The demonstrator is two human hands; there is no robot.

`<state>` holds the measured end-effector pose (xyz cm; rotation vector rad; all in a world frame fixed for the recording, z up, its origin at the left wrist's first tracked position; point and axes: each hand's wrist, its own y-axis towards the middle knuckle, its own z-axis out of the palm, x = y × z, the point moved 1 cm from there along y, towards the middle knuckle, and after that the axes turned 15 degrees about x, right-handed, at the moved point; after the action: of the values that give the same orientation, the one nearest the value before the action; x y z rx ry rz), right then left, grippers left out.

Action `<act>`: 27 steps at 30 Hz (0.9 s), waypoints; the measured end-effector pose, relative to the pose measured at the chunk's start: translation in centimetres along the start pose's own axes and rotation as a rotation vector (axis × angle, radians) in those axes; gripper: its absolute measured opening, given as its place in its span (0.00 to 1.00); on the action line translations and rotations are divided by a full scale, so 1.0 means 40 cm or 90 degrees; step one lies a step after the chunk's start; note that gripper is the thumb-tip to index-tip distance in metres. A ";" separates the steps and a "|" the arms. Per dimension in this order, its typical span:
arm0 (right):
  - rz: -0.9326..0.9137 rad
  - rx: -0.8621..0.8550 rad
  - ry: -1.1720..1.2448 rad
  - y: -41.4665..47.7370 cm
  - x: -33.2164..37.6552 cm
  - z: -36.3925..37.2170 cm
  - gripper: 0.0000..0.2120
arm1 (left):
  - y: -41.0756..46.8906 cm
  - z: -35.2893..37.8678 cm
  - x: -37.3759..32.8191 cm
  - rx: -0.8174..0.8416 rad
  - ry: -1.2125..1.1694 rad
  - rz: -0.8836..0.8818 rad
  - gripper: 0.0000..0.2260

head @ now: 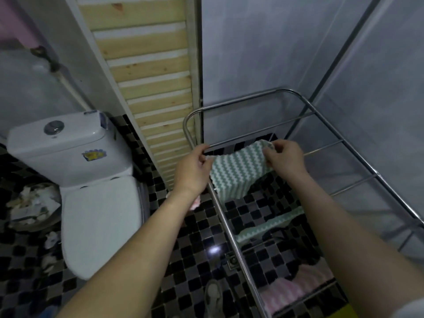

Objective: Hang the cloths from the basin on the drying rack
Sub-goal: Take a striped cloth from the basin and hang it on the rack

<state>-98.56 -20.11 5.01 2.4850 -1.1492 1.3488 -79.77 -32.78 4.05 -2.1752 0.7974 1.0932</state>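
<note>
A green and white zigzag cloth (pixel 236 171) is stretched between my hands over a far rail of the steel drying rack (pixel 229 228). My left hand (pixel 192 171) pinches its left corner beside the rack's side bar. My right hand (pixel 283 157) pinches its right corner. Another green zigzag cloth (pixel 263 226) hangs on a nearer rail, and a pink striped cloth (pixel 296 288) hangs nearest to me. Something pink (pixel 195 203) shows under my left wrist. The basin is not in view.
A white toilet (pixel 91 191) stands to the left, with a waste bin full of paper (pixel 32 207) beside it. A wooden slatted panel (pixel 156 88) leans against the wall behind the rack. The floor is black and grey mosaic tile (pixel 195 249).
</note>
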 end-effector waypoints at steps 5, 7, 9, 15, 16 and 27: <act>0.044 0.030 -0.046 0.038 -0.006 0.018 0.15 | -0.041 0.035 -0.009 0.188 0.256 0.024 0.12; 0.055 0.032 -0.096 0.035 -0.011 0.016 0.17 | -0.057 0.051 -0.006 0.189 0.316 0.020 0.11; 0.060 -0.016 -0.132 0.025 -0.025 0.001 0.16 | -0.060 0.054 -0.004 0.143 0.323 0.023 0.08; 0.140 -0.044 -0.027 -0.011 -0.091 -0.019 0.08 | -0.064 0.045 -0.011 0.125 0.346 0.040 0.03; 0.146 -0.037 -0.005 -0.016 -0.097 -0.015 0.09 | -0.066 0.044 -0.011 0.137 0.349 0.036 0.04; 0.099 -0.074 -0.310 0.005 -0.073 0.019 0.14 | -0.068 0.053 -0.010 0.118 0.345 0.019 0.06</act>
<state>-99.12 -18.88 2.30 2.7650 -1.4832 0.6815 -79.06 -29.39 3.93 -2.3243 1.1140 0.4099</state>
